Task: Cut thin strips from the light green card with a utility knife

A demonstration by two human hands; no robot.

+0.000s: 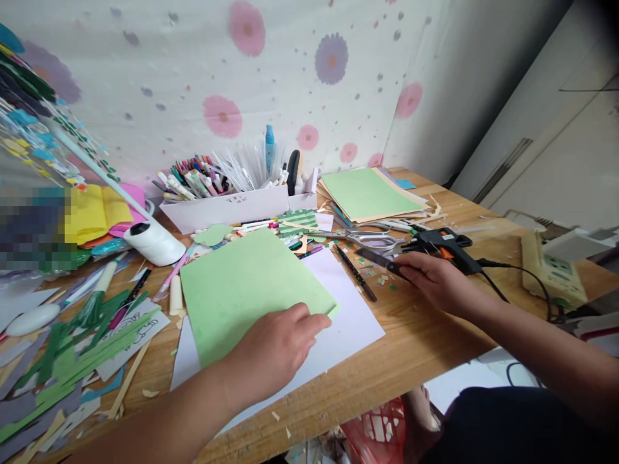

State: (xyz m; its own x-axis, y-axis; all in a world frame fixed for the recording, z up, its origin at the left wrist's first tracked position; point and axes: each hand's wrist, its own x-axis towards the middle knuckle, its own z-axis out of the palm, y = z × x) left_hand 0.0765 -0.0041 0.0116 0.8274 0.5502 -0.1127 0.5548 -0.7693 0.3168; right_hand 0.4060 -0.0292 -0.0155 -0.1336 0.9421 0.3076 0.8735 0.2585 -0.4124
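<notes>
A green sheet of paper (242,290) lies over a white sheet (358,322) at the table's front. My left hand (280,341) rests on the green sheet's near right corner, fingers curled and pressed onto its edge, where a narrow strip looks folded. Held in my right hand (435,277) is a slim dark knife (380,259), its blade pointing left over the table. Close to that blade lie silver scissors (372,240) and a black speckled pen (355,274). A black hot glue gun (445,245) sits just beyond my right hand.
Green and purple paper strips (62,380) pile up at left, near a white lamp (155,241). A white pen box (227,209) stands at the back, beside stacked coloured paper (372,193). The glue gun's cord runs toward a power strip (551,270) at right.
</notes>
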